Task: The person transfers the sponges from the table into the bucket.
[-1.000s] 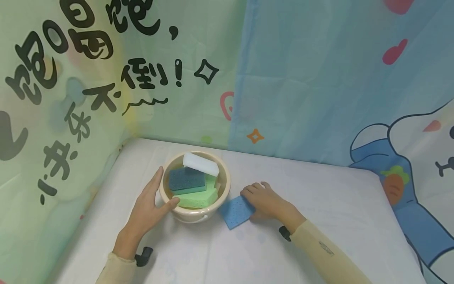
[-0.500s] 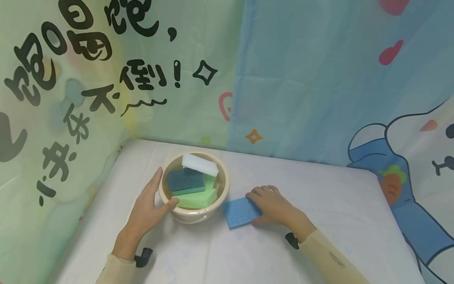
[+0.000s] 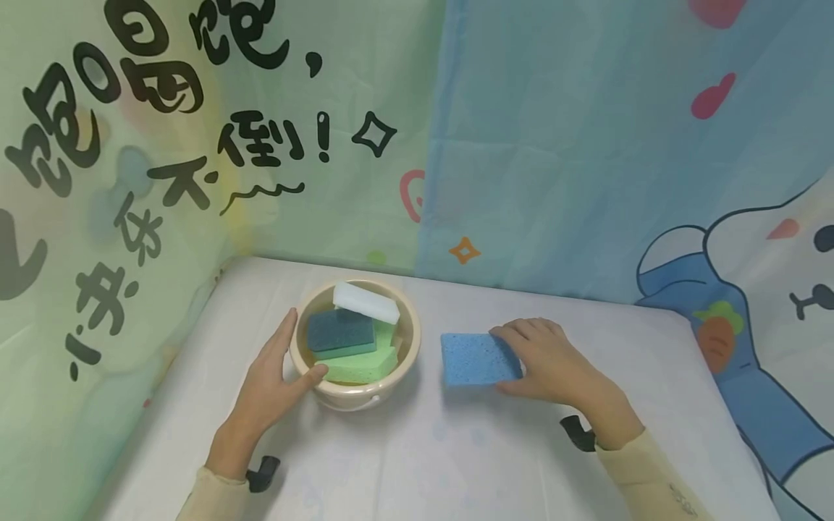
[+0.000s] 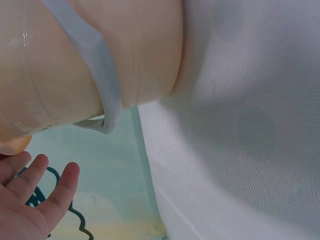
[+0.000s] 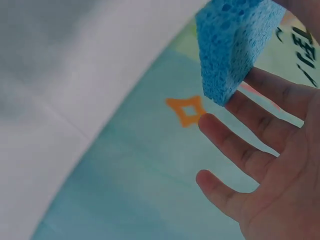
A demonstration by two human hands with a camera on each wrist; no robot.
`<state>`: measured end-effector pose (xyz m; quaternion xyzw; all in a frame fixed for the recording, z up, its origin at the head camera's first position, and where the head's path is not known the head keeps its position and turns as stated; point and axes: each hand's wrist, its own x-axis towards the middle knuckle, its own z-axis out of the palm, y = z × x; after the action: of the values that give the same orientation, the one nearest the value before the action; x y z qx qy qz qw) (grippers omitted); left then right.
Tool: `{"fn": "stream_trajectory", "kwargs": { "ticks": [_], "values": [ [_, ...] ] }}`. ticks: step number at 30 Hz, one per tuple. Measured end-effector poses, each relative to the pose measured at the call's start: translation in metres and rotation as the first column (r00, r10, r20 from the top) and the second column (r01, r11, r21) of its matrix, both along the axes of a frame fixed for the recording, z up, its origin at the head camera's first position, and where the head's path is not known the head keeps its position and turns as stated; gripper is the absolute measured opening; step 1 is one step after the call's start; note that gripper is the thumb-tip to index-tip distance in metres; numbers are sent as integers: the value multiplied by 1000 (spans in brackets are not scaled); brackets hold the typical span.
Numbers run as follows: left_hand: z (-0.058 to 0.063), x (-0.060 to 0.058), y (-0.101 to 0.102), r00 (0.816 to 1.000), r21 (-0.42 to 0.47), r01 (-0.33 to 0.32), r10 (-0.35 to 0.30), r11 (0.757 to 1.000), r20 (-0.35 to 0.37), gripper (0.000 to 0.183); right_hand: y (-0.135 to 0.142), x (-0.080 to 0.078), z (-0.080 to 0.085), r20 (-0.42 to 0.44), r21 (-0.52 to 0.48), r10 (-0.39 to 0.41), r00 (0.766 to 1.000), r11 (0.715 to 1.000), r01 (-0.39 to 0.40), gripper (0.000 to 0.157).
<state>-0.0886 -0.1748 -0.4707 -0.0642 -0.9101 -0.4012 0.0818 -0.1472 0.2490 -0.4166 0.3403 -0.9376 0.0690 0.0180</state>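
Note:
My right hand (image 3: 554, 365) pinches a blue sponge (image 3: 478, 359) by its right end, thumb on the near side and fingers on the far side. In the right wrist view the porous sponge (image 5: 225, 47) hangs at the fingertips, with the lower fingers spread apart from it. My left hand (image 3: 267, 383) rests against the left of a cream bucket (image 3: 355, 396), its thumb at the front rim and fingers fairly straight. Several sponges lie in the bucket: a white block (image 3: 366, 302), a dark green scouring sponge (image 3: 342, 331) and light green ones (image 3: 361, 366).
A white cloth (image 3: 404, 463) covers the table. Printed curtains (image 3: 554, 166) hang behind it and along the left side. The bucket's grey handle (image 4: 102, 65) hangs down its outer wall. Each wrist wears a black strap piece.
My right hand has lifted the blue sponge from the table beside the bucket and moved it to the right. The left hand and the bucket have stayed in place.

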Motion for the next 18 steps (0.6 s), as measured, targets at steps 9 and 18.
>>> {"fn": "stream_trajectory", "kwargs": {
  "ticks": [9,18],
  "values": [
    [1,0,0,1000,6,2,-2,1000,-7,97,-18,-4,38,-82,-5,63,995,998,-64,78],
    [0,0,-1,1000,10,1,-1,1000,6,98,-57,-8,61,-112,9,167,980,986,-167,76]
  ]
}}
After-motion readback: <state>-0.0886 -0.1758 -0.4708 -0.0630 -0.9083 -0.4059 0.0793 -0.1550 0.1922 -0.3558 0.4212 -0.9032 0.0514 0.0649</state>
